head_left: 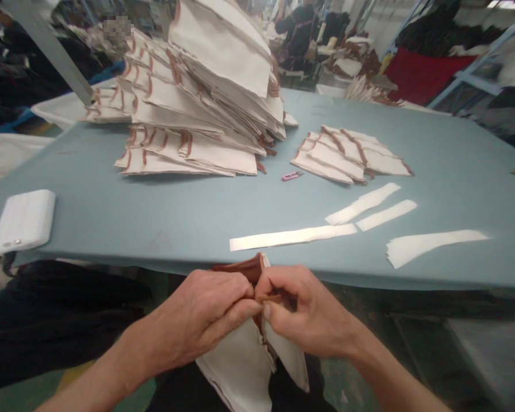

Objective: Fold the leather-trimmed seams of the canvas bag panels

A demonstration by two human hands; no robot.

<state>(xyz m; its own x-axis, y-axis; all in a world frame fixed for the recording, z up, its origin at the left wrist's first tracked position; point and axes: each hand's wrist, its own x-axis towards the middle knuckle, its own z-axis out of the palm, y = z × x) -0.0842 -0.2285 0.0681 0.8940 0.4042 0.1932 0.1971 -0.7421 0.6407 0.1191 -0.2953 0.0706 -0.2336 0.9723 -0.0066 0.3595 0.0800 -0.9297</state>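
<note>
Below the table's front edge, a cream fabric piece with brown edging (240, 360) hangs over my lap. My left hand (210, 312) pinches it at its brown edge, thumb and fingers pressed together. My right hand (304, 309) grips the same piece right beside the left, its thumb and forefinger closed on a brown bit of cloth. The fingertips of both hands nearly touch. Just beyond them on the table lies a long cream strip (292, 236). What sits exactly between the fingertips is partly hidden.
A tall stack of cream fabric pieces (197, 114) stands on the blue-green table (154, 217). Right of it lie a smaller pile (347, 151), pink thread snips (292, 176) and several cream strips (429, 243). A white box (23, 220) sits at left. A person (300, 34) is in the background.
</note>
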